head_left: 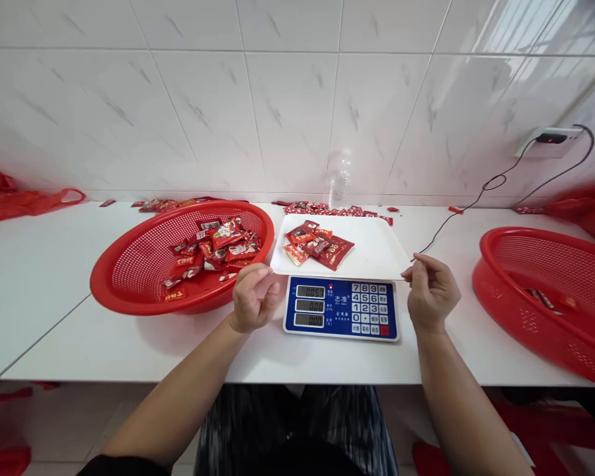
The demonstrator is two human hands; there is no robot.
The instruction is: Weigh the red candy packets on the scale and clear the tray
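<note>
A white scale tray [377, 248] sits above the blue-faced digital scale [341, 308]; whether it rests on the scale or is slightly raised, I cannot tell. Several red snack packets [319, 243] lie on its left half. My left hand [254, 297], fingers curled, grips the tray's near left corner. At the near right corner, my right hand [430, 289] pinches the edge between thumb and fingers. The scale's upper display shows digits that look like 0.057. Left of the scale stands a red perforated basket [123, 268] with many small red packets inside.
Another red basket [506, 297] stands at the right with a few packets. Behind the tray are a clear plastic bottle [340, 178] and a row of scattered packets [327, 210]. A black cord [446, 218] runs to the wall socket [548, 142]. Red plastic bags lie at both sides.
</note>
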